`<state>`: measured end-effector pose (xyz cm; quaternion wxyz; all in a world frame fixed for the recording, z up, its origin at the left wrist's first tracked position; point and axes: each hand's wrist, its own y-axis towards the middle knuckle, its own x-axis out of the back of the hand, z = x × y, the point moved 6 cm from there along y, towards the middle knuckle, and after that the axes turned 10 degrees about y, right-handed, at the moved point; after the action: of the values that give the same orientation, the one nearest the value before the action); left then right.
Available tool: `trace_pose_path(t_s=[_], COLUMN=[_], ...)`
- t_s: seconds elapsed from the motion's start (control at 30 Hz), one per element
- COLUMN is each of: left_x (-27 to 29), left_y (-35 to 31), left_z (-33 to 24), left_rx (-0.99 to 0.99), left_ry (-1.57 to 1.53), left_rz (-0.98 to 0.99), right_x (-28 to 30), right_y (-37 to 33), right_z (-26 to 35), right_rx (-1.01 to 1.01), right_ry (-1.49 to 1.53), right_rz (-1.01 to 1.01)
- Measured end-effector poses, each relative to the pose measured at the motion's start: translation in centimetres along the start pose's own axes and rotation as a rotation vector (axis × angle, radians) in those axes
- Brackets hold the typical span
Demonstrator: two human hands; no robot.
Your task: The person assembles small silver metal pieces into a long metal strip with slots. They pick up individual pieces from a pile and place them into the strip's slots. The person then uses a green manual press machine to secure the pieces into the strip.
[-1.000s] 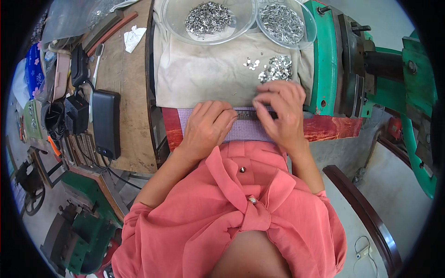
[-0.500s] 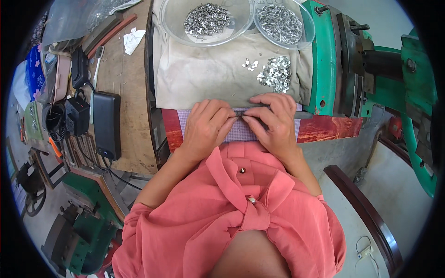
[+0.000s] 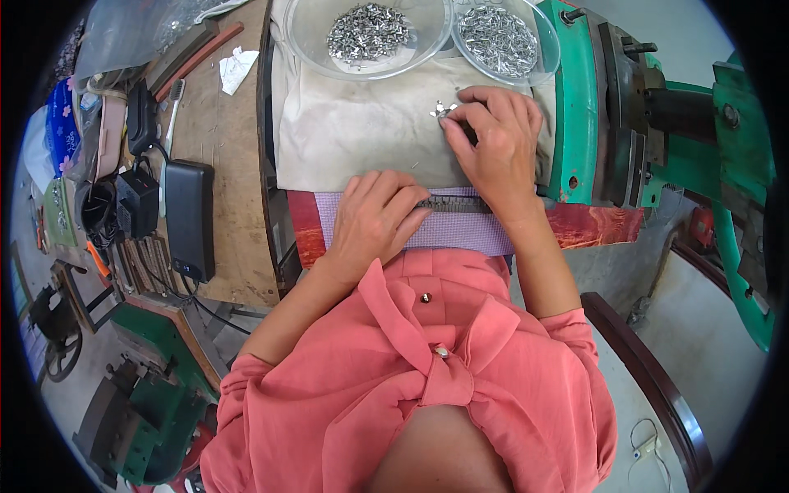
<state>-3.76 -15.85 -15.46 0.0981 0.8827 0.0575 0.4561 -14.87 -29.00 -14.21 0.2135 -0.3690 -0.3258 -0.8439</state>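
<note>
My left hand (image 3: 374, 214) is closed at the left end of a dark toothed metal strip (image 3: 460, 205), which lies along the front edge of the beige cloth (image 3: 353, 135). Farther off and to the right, my right hand (image 3: 500, 140) reaches over the pile of small shiny metal discs and hides most of it. Its thumb and fingertips are drawn together beside a few loose discs (image 3: 444, 107); whatever they pinch is too small to make out.
Two clear plastic bowls stand at the back: a wide bowl (image 3: 431, 53) with small metal pieces and a smaller bowl (image 3: 552, 57) with thin metal pieces. A green machine (image 3: 573, 123) borders the right. Leftward, a wooden table (image 3: 234, 181) carries a black power adapter (image 3: 190, 220) and toothbrush (image 3: 175, 103).
My right hand has left the strip and moved away from me to the disc pile, uncovering the strip's toothed length. My left hand stays at the strip's left end.
</note>
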Motion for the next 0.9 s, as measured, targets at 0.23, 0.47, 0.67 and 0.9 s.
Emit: trace_pose_path(t_s=[0.23, 0.47, 0.67, 0.9], left_x=[-0.2, -0.1, 0.1, -0.4], left_y=[-0.1, 0.1, 0.3, 0.4], left_z=[0.1, 0.1, -0.2, -0.5], left_rx=[0.003, -0.014, 0.008, -0.051], left_ry=[-0.019, -0.02, -0.003, 0.043], left_rz=[-0.019, -0.013, 0.038, 0.095], right_x=[0.2, 0.6, 3.4, 2.6], right_y=[-0.5, -0.8, -4.3, -7.6], right_z=[0.8, 0.9, 2.0, 2.4], right_rx=[0.002, -0.022, -0.071, -0.134], right_ry=[0.108, 0.167, 0.183, 0.242], right_rz=[0.072, 0.051, 0.054, 0.106])
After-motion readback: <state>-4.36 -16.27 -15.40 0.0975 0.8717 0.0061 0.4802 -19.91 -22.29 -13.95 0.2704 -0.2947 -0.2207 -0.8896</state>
